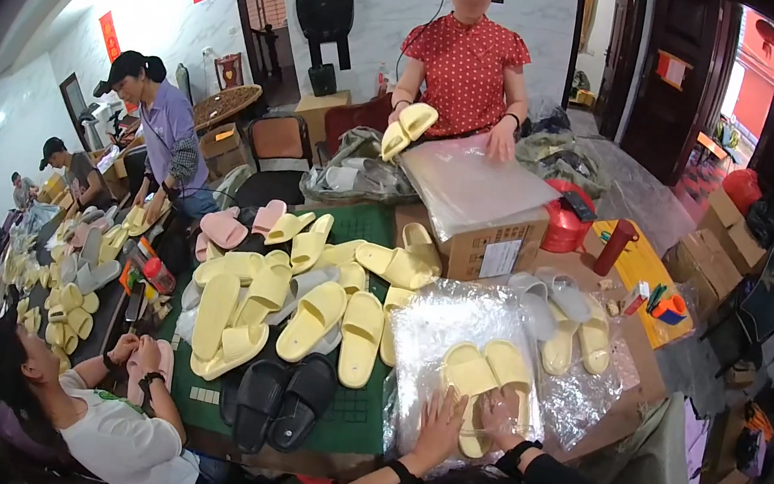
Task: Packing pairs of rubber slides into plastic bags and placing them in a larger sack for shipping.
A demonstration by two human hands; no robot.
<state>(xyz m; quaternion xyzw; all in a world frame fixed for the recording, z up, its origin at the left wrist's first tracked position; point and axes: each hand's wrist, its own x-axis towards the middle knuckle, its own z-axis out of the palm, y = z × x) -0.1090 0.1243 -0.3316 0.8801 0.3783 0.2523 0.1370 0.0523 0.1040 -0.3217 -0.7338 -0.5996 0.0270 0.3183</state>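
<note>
A pair of pale yellow slippers point(466, 368) lies side by side on a stack of clear plastic bags point(430, 325) in front of me. My left hand point(441, 423) rests at the left edge of the left slipper, its fingers stretched out. Over the footbeds lies my right hand point(501, 414), fingers extended and touching the slippers. Part of the right slipper's sole is hidden under that hand. Just beyond, on clear plastic, are another yellow pair point(594, 346) and grey slippers point(568, 298).
Many yellow slippers point(312, 321) and a black pair point(304, 399) cover the green mat point(352, 429) to the left. Ahead, a carton point(482, 247) bears plastic sheets; a person in red point(464, 72) holds a slipper there. A red flask point(616, 246) stands right. Others handle slippers at left.
</note>
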